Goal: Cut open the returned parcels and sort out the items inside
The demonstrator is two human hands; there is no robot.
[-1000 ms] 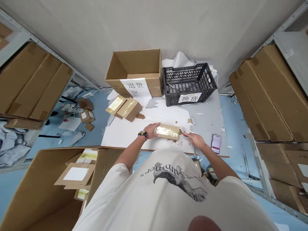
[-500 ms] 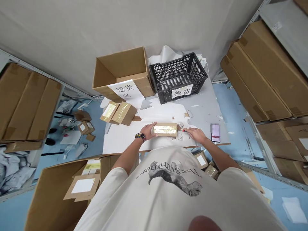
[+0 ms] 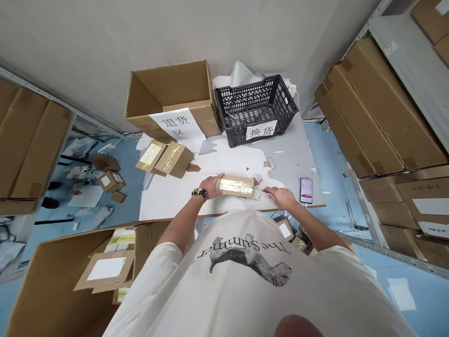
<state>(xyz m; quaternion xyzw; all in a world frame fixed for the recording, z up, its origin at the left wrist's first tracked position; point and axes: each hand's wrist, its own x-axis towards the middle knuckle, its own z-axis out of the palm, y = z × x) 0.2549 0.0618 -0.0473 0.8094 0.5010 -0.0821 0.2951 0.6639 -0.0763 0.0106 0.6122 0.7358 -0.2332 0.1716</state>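
Note:
A small cardboard box (image 3: pixel 236 186) with shiny tape along its top lies near the table's front edge. My left hand (image 3: pixel 211 187), with a watch at the wrist, grips the box's left end. My right hand (image 3: pixel 283 197) is closed round a slim knife (image 3: pixel 265 190) with a red-and-black handle. Its thin blade points left and reaches the box's right end, along the taped top. How deep the tip sits cannot be made out. Scraps of torn paper lie beside the box's right end.
Two taped boxes (image 3: pixel 174 159) stand at the left of the white table (image 3: pixel 168 199). Behind are a large open carton (image 3: pixel 206 114) and a black plastic crate (image 3: pixel 231 135). A phone (image 3: pixel 306 192) lies at the right. Shelves of cartons flank both sides; another open carton (image 3: pixel 38 281) stands lower left.
The whole view has shifted, so the table things appear slightly further left and higher. The knife's handle sits slightly further from the box's right end. Both hands keep their grips.

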